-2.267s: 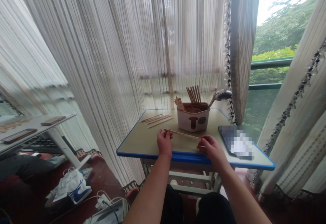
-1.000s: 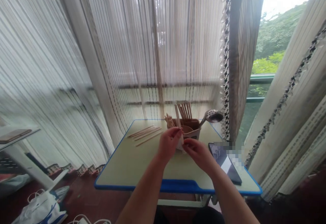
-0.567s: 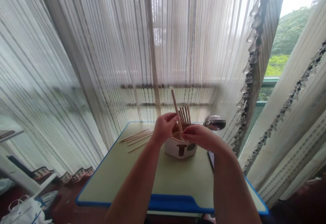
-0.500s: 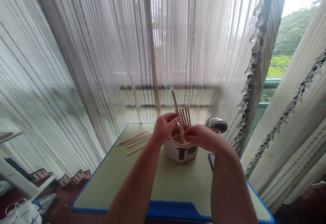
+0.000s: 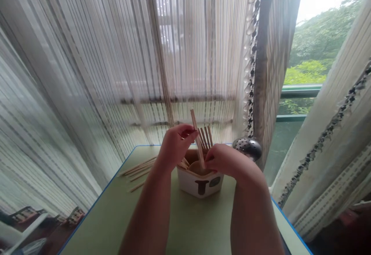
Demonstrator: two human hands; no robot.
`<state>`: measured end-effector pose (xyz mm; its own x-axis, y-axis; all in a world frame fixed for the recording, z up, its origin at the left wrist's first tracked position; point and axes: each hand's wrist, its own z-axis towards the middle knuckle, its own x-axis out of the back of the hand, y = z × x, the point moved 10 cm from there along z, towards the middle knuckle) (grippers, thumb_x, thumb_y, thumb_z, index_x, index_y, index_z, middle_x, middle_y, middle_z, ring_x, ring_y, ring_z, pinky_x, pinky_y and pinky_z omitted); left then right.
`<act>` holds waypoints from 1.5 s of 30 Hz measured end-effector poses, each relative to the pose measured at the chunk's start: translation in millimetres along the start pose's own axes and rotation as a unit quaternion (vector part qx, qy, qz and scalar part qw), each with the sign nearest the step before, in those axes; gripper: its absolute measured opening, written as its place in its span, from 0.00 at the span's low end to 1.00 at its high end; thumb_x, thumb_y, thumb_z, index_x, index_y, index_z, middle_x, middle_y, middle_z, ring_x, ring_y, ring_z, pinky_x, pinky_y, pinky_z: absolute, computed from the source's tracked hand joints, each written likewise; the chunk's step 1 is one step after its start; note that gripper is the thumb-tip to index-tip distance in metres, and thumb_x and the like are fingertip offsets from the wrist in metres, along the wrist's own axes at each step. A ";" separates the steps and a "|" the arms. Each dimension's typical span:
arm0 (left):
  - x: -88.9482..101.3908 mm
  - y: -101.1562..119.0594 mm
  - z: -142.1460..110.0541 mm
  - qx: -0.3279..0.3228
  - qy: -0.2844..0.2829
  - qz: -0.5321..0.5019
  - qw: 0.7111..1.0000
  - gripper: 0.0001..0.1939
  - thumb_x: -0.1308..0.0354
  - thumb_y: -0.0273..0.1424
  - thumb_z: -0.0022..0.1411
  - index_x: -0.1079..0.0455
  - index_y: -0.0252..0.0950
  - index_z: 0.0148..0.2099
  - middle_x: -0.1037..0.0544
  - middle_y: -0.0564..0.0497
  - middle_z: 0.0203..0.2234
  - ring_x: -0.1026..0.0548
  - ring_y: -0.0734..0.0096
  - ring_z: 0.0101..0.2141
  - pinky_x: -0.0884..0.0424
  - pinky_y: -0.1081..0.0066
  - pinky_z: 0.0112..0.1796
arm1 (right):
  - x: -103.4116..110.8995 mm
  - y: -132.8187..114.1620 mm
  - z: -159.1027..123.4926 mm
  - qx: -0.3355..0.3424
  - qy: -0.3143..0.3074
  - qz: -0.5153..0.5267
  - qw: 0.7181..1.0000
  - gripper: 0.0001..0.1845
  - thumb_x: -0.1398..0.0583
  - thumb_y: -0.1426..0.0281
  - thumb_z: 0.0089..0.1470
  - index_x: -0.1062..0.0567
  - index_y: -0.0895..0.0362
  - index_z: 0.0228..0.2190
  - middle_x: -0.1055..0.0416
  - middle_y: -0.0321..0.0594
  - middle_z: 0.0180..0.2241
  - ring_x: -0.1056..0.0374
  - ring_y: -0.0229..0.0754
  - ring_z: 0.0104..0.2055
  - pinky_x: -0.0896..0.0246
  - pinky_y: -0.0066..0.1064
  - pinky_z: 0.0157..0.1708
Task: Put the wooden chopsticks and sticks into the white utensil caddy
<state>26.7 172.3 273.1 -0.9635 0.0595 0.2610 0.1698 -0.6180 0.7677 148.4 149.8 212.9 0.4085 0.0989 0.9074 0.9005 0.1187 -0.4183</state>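
My left hand (image 5: 175, 145) pinches a pair of wooden chopsticks (image 5: 193, 119) near the upper middle. My right hand (image 5: 222, 158) has its fingertips closed on their lower end. The pair leans slightly left, above the opening of a white container (image 5: 188, 183) with a brown inside and dark printed shapes on its front. Several upright chopsticks (image 5: 208, 135) stand in its back part, behind my right hand. More stick ends show inside, beside my left wrist. Loose chopsticks (image 5: 139, 168) lie on the table to the left, partly covered by my left forearm.
The pale green table (image 5: 185, 224) has a blue edge. Behind my right hand is a rounded, shiny metal object with holes (image 5: 247, 148). Striped sheer curtains (image 5: 188, 65) hang just past the table, and a window (image 5: 307, 62) shows at the right.
The view has shifted, so curtains and table appear further left. Both hands keep the chopsticks over the container at nearly the same lean. The phone by my right forearm no longer shows.
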 end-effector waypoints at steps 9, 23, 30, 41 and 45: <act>-11.8 -1.0 -2.4 -0.003 -0.029 0.014 0.999 0.09 0.42 0.35 0.53 0.29 0.34 0.33 0.23 0.50 0.27 0.27 0.73 0.28 0.31 0.73 0.30 | -6.9 7.0 5.8 -0.001 -0.027 -0.025 0.999 0.08 0.43 0.69 0.43 0.24 0.58 0.21 0.29 0.39 0.20 0.38 0.34 0.19 0.52 0.25 0.18; -1.5 2.3 1.0 -0.004 -0.004 0.032 0.999 0.13 0.43 0.39 0.54 0.28 0.34 0.36 0.23 0.50 0.28 0.28 0.76 0.25 0.32 0.76 0.27 | -20.7 1.5 11.6 -0.006 -0.083 0.007 0.997 0.07 0.45 0.75 0.39 0.26 0.60 0.20 0.29 0.41 0.19 0.38 0.34 0.17 0.49 0.23 0.17; -0.8 -2.6 2.7 0.015 -0.003 0.017 1.000 0.15 0.41 0.40 0.52 0.27 0.33 0.36 0.23 0.49 0.27 0.28 0.74 0.25 0.31 0.75 0.26 | -16.9 -1.6 5.8 0.019 -0.080 0.045 0.996 0.07 0.46 0.73 0.42 0.27 0.59 0.20 0.29 0.40 0.20 0.37 0.34 0.17 0.48 0.22 0.15; -13.7 -4.6 1.0 0.017 -0.062 0.039 0.997 0.11 0.42 0.37 0.53 0.27 0.34 0.34 0.23 0.50 0.27 0.27 0.73 0.28 0.33 0.76 0.27 | -32.9 2.9 11.4 0.015 -0.140 0.115 0.983 0.06 0.46 0.75 0.40 0.29 0.61 0.19 0.29 0.40 0.21 0.37 0.33 0.17 0.46 0.21 0.14; -14.4 -3.1 0.1 0.018 -0.060 0.048 0.997 0.10 0.42 0.36 0.53 0.27 0.34 0.34 0.23 0.51 0.26 0.27 0.73 0.28 0.32 0.75 0.28 | -29.0 3.2 9.6 0.026 -0.130 0.130 0.983 0.07 0.45 0.73 0.42 0.29 0.60 0.19 0.29 0.39 0.21 0.37 0.33 0.17 0.47 0.21 0.14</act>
<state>40.1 173.5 267.0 -0.9108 0.0959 0.4015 0.2702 -0.5968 0.7555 137.9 156.8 184.8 0.5648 0.3815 0.7318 0.7598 0.1057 -0.6415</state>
